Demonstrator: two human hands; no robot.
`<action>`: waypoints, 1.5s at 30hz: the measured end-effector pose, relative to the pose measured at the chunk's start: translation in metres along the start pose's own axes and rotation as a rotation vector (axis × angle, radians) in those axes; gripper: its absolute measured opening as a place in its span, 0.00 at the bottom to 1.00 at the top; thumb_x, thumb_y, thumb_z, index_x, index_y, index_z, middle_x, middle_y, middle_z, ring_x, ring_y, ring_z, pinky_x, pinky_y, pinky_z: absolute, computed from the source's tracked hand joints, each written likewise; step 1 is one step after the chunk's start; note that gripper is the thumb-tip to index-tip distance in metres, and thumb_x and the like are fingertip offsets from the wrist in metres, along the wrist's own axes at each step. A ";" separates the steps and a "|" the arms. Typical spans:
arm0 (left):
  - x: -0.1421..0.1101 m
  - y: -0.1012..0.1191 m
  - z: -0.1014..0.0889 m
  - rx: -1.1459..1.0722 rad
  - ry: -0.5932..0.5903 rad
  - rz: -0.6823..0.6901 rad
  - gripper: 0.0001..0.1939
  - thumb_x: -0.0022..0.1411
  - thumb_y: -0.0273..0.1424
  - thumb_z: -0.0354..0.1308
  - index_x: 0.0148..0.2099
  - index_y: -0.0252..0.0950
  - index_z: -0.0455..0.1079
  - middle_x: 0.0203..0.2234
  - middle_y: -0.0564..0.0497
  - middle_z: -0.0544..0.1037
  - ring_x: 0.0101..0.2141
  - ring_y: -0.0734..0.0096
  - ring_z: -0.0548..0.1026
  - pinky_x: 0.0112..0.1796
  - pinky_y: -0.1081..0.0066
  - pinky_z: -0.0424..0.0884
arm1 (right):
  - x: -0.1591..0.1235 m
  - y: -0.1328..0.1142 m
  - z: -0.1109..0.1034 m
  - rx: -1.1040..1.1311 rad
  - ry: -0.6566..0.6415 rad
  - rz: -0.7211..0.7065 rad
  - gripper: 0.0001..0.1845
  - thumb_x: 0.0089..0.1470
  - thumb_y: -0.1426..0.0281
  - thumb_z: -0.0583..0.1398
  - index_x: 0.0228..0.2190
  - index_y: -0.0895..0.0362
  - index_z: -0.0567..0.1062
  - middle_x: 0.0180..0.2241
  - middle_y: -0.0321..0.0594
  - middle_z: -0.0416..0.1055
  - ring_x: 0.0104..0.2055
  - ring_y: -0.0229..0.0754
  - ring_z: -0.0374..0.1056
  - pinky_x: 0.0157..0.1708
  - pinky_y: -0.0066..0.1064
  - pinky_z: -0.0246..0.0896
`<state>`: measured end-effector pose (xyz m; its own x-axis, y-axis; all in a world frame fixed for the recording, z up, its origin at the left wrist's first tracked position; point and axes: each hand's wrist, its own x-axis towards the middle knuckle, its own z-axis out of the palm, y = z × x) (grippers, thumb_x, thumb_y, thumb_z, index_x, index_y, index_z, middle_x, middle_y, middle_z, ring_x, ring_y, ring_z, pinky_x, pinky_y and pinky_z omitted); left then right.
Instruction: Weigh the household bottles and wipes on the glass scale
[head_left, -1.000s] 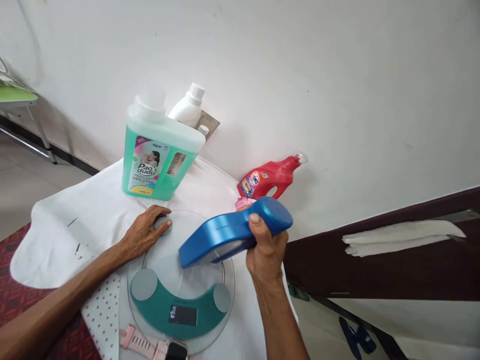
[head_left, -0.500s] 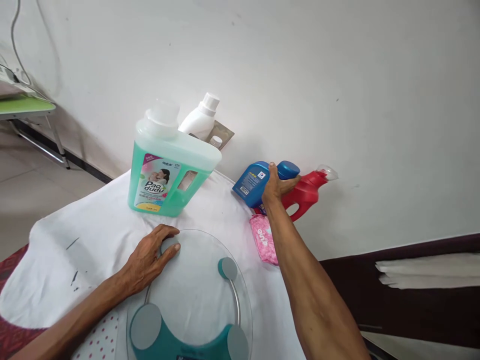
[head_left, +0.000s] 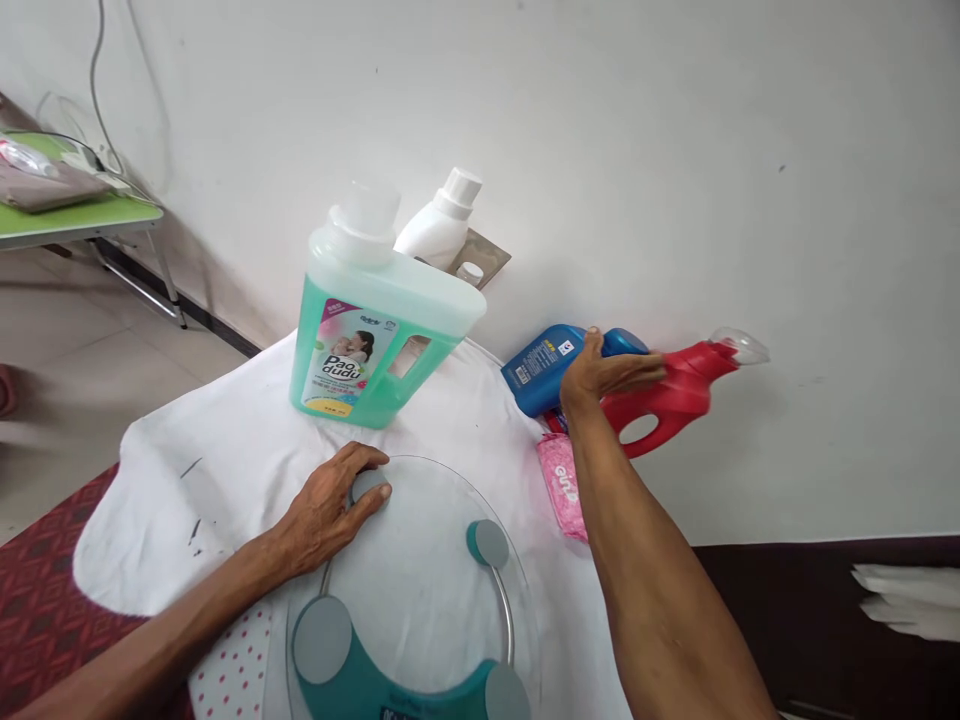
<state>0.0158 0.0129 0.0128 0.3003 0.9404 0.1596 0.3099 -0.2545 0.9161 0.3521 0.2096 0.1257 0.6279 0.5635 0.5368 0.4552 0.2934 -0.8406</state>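
My right hand [head_left: 604, 375] is closed round the neck of a blue bottle [head_left: 536, 368] that lies on its side by the wall, thumb on top and fingers along the front. Directly behind it lies a red detergent bottle [head_left: 679, 395], also on its side, with a clear cap. My left hand [head_left: 330, 510] grips the far left rim of a round glass scale [head_left: 420, 580], its fingers curled over a grey pad [head_left: 373, 485]. The scale has a teal band and lies on a white cloth [head_left: 225, 460].
A large green detergent jug [head_left: 375, 330] stands behind the scale, a white bottle [head_left: 439, 230] behind that. A pink packet [head_left: 566, 485] lies by my right forearm. White papers [head_left: 907, 600] lie on a dark surface [head_left: 810, 620] at right. A green table [head_left: 75, 215] stands far left.
My right hand carried the blue bottle from above the scale to the wall and laid it down against the red bottle. My left hand stayed on the scale's rim. The view shifted left.
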 end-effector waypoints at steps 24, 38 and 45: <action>-0.001 -0.010 0.004 0.014 -0.005 0.042 0.17 0.72 0.40 0.54 0.56 0.38 0.73 0.51 0.42 0.79 0.50 0.52 0.80 0.54 0.53 0.76 | -0.178 -0.135 0.067 0.537 -0.547 0.249 0.33 0.45 0.43 0.73 0.20 0.49 0.61 0.15 0.23 0.50 0.16 0.32 0.49 0.16 0.30 0.49; 0.005 -0.018 0.001 0.071 0.017 0.096 0.14 0.72 0.30 0.50 0.52 0.38 0.75 0.48 0.43 0.81 0.49 0.56 0.80 0.56 0.52 0.77 | -0.185 -0.195 -0.102 0.354 -0.142 0.144 0.23 0.30 0.65 0.61 0.16 0.53 0.47 0.15 0.25 0.48 0.11 0.28 0.45 0.09 0.24 0.39; 0.004 -0.013 -0.003 0.085 0.025 0.069 0.15 0.74 0.28 0.47 0.52 0.39 0.75 0.50 0.44 0.82 0.51 0.57 0.80 0.59 0.50 0.75 | -0.212 -0.173 -0.139 0.291 -0.103 0.276 0.25 0.30 0.57 0.64 0.14 0.52 0.51 0.13 0.25 0.49 0.11 0.28 0.45 0.09 0.24 0.42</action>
<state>0.0108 0.0207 0.0027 0.3012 0.9252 0.2310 0.3648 -0.3356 0.8685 0.2281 -0.0685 0.1672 0.6285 0.7215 0.2906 0.0716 0.3183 -0.9453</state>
